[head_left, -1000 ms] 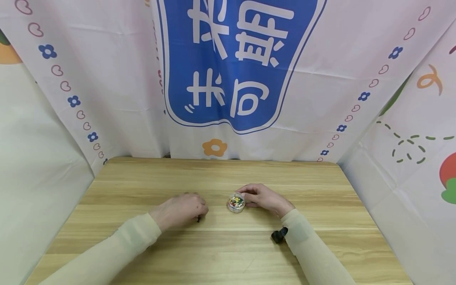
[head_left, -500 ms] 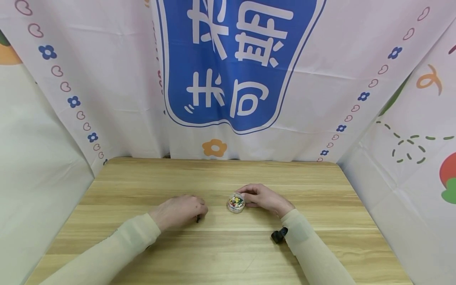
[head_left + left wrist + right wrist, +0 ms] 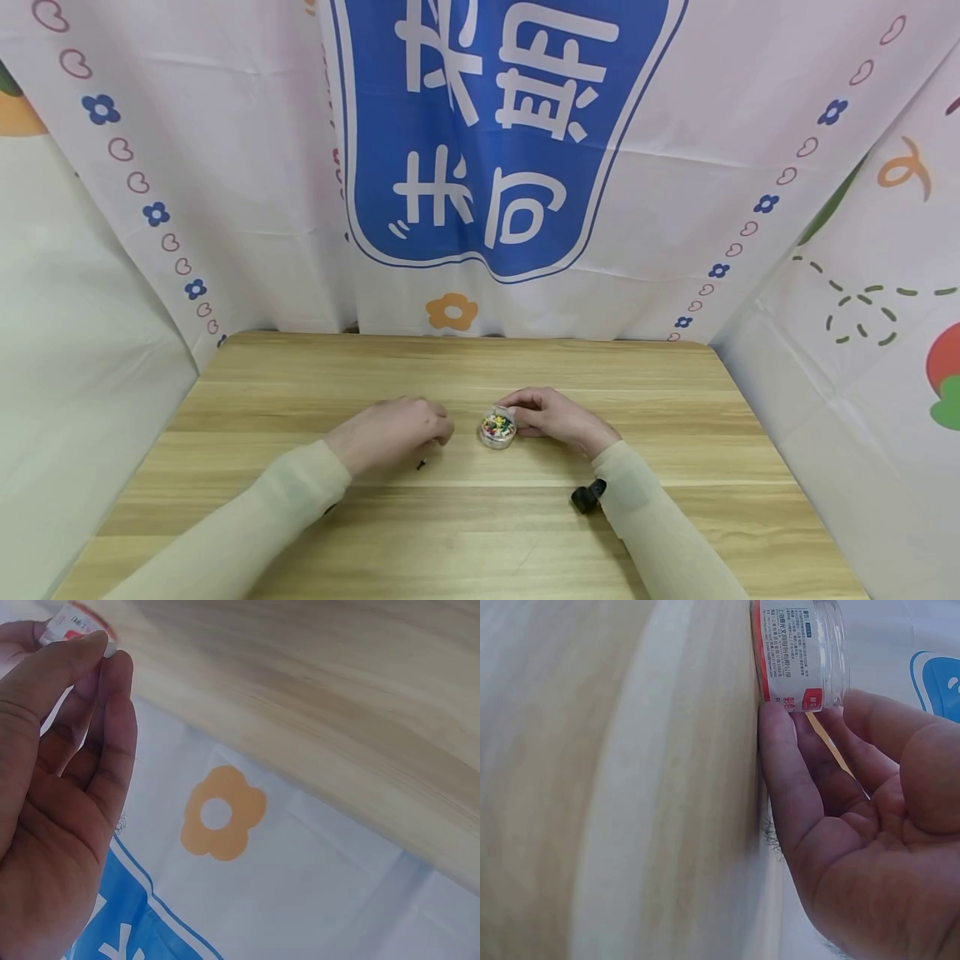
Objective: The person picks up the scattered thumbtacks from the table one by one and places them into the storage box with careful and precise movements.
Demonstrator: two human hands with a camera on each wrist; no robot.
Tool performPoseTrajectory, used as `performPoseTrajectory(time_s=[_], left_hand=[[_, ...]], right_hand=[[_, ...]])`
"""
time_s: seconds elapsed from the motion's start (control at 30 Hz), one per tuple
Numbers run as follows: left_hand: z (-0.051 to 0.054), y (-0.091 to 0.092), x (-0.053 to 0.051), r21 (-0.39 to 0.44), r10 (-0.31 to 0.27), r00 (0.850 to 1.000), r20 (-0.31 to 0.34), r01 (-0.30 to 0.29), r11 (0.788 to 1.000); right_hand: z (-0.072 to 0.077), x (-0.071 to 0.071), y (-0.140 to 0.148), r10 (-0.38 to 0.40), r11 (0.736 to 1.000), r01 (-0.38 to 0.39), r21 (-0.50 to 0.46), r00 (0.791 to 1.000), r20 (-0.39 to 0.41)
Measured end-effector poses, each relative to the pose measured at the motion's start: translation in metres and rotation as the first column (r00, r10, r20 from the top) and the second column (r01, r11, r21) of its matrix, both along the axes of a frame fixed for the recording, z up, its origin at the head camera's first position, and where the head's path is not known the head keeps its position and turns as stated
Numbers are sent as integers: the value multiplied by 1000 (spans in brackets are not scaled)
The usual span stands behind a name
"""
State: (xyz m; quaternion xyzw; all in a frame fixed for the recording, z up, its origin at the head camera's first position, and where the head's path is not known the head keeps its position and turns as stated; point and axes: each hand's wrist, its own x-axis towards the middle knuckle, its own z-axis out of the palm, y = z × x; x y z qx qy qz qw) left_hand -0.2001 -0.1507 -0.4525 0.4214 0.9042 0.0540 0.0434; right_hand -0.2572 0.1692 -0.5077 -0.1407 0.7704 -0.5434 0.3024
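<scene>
A clear round jar of small coloured push pins stands upright on the table, its printed label facing the right wrist camera. My right hand steadies it from the right, thumb near the rim and fingers low against the side. Just left of the jar, my left hand hovers low over the table. Its thumb and forefinger pinch a small white push pin, mostly covered by the fingertips. A tiny dark push pin lies on the wood below that hand.
The wooden table ends at a white printed curtain behind, with more cloth at both sides. A small black device sits at the right wrist.
My left hand has moved right and slightly away from me, towards the jar, leaving the dark push pin uncovered on the table. The right hand and jar stay put.
</scene>
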Motion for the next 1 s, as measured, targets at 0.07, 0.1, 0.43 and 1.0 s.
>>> performPoseTrajectory(time_s=[0.07, 0.1, 0.43, 1.0], left_hand=[[1, 5, -2, -5, 7, 1000, 0, -7, 1000], [2, 7, -3, -7, 11, 1000, 4, -11, 1000], [5, 38, -17, 34, 21, 1000, -9, -21, 999], [2, 53, -24, 100, -51, 997, -54, 56, 993]], right_hand=[[0, 0, 1, -6, 1000, 6, 1, 1000, 4], [0, 0, 1, -5, 1000, 5, -1, 1000, 3], [0, 0, 2, 7, 1000, -7, 3, 1000, -8], [0, 0, 1, 16, 1000, -16, 1, 1000, -5]])
